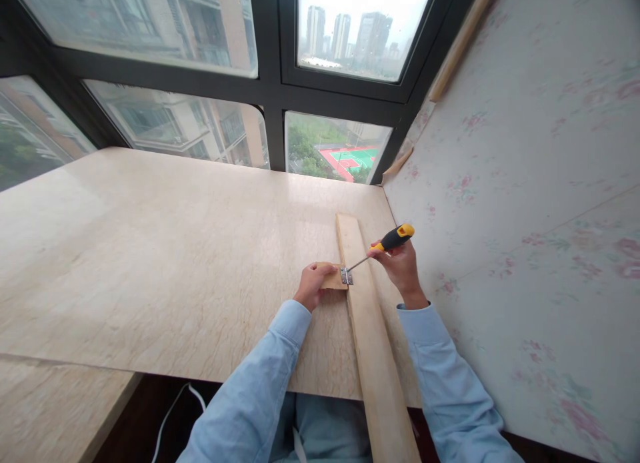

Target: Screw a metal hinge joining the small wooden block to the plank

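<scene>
My right hand (pixel 400 266) grips a screwdriver (pixel 395 237) with a black and yellow handle, tilted so its shaft runs down to the left. The tip meets a small metal hinge (pixel 346 276), or ends just at it. That hinge spans the joint between a short wooden piece (pixel 334 280) and a long wooden board (pixel 373 329). Fingers of my left hand (pixel 315 283) are closed on the short piece, the thumb on top near the hinge. Whether a screw sits under the tip is too small to tell.
The long board lies on a beige marble-patterned sill (pixel 175 263) and sticks out past its front edge toward me. A floral-papered wall (pixel 530 249) rises close on the right. Dark window frames (pixel 273 89) stand behind. A white cable (pixel 167 416) hangs below at the left.
</scene>
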Available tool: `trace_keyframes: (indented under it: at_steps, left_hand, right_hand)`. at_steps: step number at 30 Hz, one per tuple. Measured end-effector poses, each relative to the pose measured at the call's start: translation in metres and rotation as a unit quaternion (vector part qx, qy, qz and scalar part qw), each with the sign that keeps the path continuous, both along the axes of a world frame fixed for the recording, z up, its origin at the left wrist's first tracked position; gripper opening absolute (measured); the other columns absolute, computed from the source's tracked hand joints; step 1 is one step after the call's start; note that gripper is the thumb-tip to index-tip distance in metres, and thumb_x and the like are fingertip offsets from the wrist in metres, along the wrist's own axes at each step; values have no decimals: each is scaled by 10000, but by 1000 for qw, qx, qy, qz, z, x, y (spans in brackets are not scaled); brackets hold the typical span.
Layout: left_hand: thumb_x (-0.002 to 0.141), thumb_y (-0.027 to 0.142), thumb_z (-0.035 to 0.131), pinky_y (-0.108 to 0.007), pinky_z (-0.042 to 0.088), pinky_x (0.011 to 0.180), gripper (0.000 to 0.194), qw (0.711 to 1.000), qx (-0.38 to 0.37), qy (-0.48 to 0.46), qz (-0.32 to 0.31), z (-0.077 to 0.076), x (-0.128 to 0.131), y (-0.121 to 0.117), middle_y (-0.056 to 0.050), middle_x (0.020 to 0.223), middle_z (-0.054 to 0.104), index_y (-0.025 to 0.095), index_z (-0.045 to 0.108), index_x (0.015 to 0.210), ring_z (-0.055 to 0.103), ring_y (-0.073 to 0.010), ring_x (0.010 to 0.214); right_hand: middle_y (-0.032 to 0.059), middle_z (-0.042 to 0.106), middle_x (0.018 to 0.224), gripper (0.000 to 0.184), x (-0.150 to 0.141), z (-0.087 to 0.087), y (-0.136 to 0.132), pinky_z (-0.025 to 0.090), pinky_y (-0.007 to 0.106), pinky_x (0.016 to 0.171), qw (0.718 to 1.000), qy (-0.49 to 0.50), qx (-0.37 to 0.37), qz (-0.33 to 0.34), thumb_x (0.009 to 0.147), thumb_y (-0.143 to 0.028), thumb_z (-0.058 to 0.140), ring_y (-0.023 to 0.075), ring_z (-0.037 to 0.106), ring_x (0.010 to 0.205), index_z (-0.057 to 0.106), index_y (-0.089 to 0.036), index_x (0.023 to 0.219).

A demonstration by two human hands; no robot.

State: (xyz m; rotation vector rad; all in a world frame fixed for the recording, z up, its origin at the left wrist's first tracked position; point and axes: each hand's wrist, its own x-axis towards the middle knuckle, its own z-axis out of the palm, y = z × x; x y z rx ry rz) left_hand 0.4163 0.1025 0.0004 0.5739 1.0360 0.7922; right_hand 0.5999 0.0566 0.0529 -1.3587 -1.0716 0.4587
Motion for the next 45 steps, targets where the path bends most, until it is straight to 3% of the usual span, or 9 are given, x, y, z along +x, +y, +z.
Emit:
trace_keyframes:
  at_steps: [6, 9, 12, 16, 21, 27, 30, 39, 45]
  left_hand:
    - [501, 177, 772, -270, 466, 542, 289, 1000, 6, -12, 5, 0, 0, -1, -50, 717, 680, 134, 614, 740, 637, -181, 637]
    - [502, 177, 774, -272, 471, 545, 287, 1000, 5, -14, 6, 1, 0, -1, -52, 716, 682, 133, 616, 737, 641, -184, 640]
    - [505, 174, 771, -278, 475, 548, 284, 1000, 3, -14, 5, 1, 0, -1, -54, 720, 684, 135, 615, 739, 646, -190, 647]
    - [515, 169, 770, -279, 466, 544, 281, 1000, -2, -7, 7, 0, 0, -1, -50, 723, 681, 141, 612, 745, 643, -189, 644]
    - [513, 168, 781, -281, 473, 557, 292, 1000, 0, -11, 6, 0, -1, -1, -53, 735, 682, 138, 612, 750, 642, -186, 649]
    - [515, 171, 784, -271, 474, 550, 303, 1000, 2, -17, 8, 0, -1, -2, -55, 735, 685, 128, 622, 767, 642, -179, 644]
    - [519, 174, 784, -266, 465, 544, 303, 1000, 2, -18, 11, 0, -1, -2, -47, 727, 679, 130, 626, 774, 638, -175, 639]
    - [523, 190, 812, -270, 486, 557, 311, 1000, 8, -29, 6, 0, -4, -3, -59, 754, 687, 132, 625, 764, 647, -181, 658]
    - [538, 185, 797, -273, 497, 555, 296, 999, 4, -39, 6, -1, -3, -2, -60, 753, 690, 124, 633, 777, 649, -183, 660]
  right_hand:
    - [69, 669, 1232, 653, -4, 13, -9, 476, 473, 1050, 975, 94, -5, 202, 777, -441, 789, 234, 611, 1206, 449, -301, 1317]
    - [66, 600, 1389, 682, -2, 22, -16, 395, 511, 1137, 958, 129, -17, 257, 788, -364, 789, 246, 549, 1312, 441, -336, 1373]
    - [84, 700, 1222, 614, 1, 25, -17, 443, 526, 1086, 968, 109, -47, 220, 772, -383, 800, 263, 629, 1202, 529, -280, 1313]
    - [44, 745, 892, 688, 2, 19, -12, 538, 501, 949, 988, 60, -59, 127, 584, -396, 918, 262, 711, 940, 624, -219, 1180]
    - [24, 707, 852, 772, 2, 9, -6, 535, 472, 935, 999, -7, -35, 40, 555, -477, 917, 226, 682, 839, 610, -212, 1213]
    - [90, 650, 1312, 672, 6, 15, -13, 448, 487, 1087, 971, 87, -28, 223, 773, -423, 799, 252, 604, 1227, 506, -283, 1362]
    - [89, 681, 1280, 605, 7, 19, -16, 443, 522, 1092, 961, 112, -56, 245, 776, -364, 805, 261, 629, 1209, 560, -270, 1322]
    - [62, 740, 837, 577, 6, -3, 2, 599, 431, 750, 998, 60, -27, 14, 470, -485, 935, 242, 708, 773, 662, -184, 879]
    - [9, 642, 697, 552, 6, -3, 2, 536, 328, 610, 999, 5, -33, -9, 461, -536, 922, 186, 614, 659, 621, -200, 779]
